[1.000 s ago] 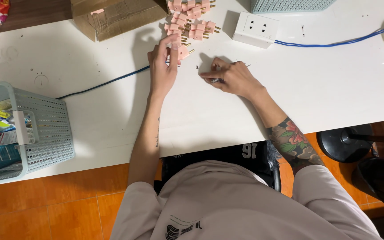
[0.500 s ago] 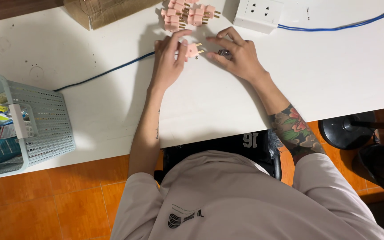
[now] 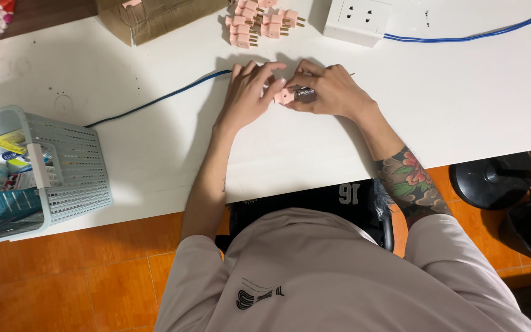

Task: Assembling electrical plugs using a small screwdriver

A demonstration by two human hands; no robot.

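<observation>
Both hands rest on the white table [image 3: 155,147]. The left hand [image 3: 247,98] and the right hand [image 3: 330,92] meet fingertip to fingertip around a pink plug [image 3: 284,96]. The right hand also grips a tool with a metal end [image 3: 305,94], set against the plug. A blue cable [image 3: 155,101] runs under the left hand. More pink plugs [image 3: 259,21] lie beyond, beside a white socket strip [image 3: 357,18]. A basket [image 3: 62,166] stands at the left table edge.
</observation>
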